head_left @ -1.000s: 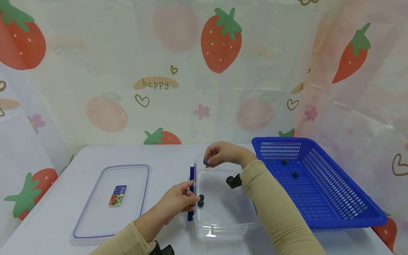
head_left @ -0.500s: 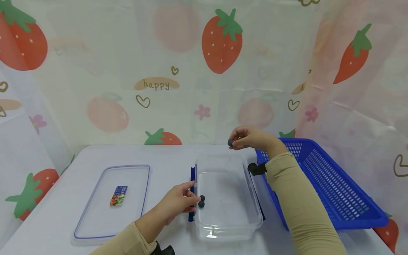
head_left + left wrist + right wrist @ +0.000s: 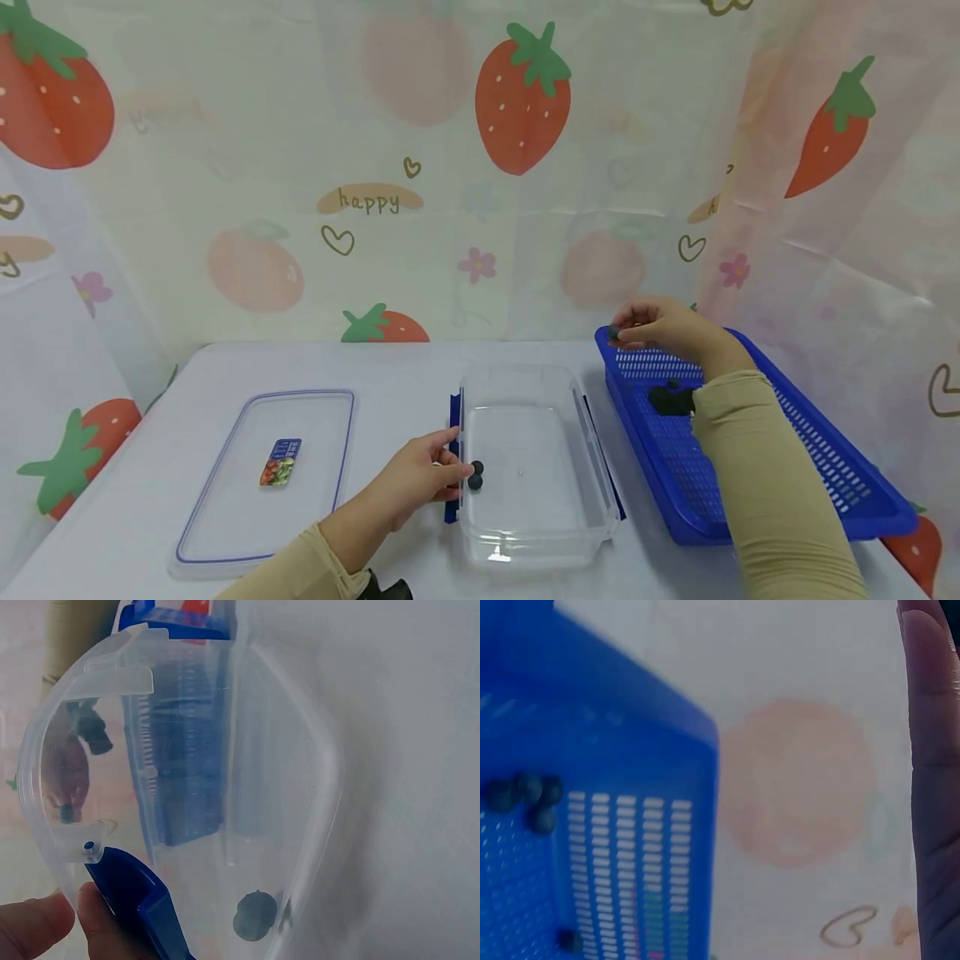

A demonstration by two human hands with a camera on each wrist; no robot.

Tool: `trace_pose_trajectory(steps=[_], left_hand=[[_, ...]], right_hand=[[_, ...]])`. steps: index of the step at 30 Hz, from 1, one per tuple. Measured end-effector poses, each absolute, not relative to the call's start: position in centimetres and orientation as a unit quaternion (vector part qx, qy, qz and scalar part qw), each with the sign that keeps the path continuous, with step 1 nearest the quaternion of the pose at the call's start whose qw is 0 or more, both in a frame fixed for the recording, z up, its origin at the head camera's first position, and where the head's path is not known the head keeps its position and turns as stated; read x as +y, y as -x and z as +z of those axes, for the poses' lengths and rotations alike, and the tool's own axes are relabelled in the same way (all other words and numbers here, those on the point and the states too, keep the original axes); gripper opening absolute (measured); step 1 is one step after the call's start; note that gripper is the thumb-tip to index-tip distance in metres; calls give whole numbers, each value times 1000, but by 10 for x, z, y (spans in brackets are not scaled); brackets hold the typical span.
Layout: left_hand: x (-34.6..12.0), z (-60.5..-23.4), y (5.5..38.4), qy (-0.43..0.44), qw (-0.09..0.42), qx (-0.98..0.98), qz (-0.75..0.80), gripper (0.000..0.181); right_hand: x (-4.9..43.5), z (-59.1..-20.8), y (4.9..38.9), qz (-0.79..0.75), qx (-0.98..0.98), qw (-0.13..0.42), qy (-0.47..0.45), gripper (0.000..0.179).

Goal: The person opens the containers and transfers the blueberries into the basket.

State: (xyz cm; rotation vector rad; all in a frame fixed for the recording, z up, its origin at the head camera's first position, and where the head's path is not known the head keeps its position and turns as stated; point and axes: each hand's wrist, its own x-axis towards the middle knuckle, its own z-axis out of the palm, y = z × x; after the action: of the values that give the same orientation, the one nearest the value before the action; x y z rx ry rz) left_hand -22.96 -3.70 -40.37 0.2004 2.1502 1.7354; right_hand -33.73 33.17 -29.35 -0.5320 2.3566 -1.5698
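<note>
A clear plastic box (image 3: 540, 546) stands mid-table with blue side latches. My left hand (image 3: 423, 471) pinches its left wall beside a latch (image 3: 142, 904), thumb and fingers on either side of the rim. Two blueberries (image 3: 476, 482) lie inside the box near that hand. At the right, my right hand (image 3: 671, 329) pinches one blueberry (image 3: 613, 332) between thumb and fingertips, over the far left corner of a blue basket (image 3: 652, 475). In the right wrist view several blueberries (image 3: 529, 787) rest on the basket floor, and most of that hand is out of frame.
A clear lid with a blue seal (image 3: 180, 533) lies flat on the left of the table, with a colourful label (image 3: 280, 462) on it. A strawberry-print curtain (image 3: 517, 208) hangs behind the table. The basket reaches toward the table's right edge.
My right hand has moved right, from above the box to above the basket, with the blueberry still pinched. My left hand and the two blueberries in the box stay put.
</note>
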Motion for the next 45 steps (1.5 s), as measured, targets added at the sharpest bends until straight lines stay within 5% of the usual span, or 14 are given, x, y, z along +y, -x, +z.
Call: trace_pose_trajectory(steps=[11, 45], left_hand=[[-37, -405, 230, -70, 184, 763, 616, 73], [-38, -406, 229, -72, 182, 758, 622, 72]], right_hand=[[379, -319, 333, -530, 829, 101, 144, 26], [402, -358, 326, -493, 851, 181, 29, 17]])
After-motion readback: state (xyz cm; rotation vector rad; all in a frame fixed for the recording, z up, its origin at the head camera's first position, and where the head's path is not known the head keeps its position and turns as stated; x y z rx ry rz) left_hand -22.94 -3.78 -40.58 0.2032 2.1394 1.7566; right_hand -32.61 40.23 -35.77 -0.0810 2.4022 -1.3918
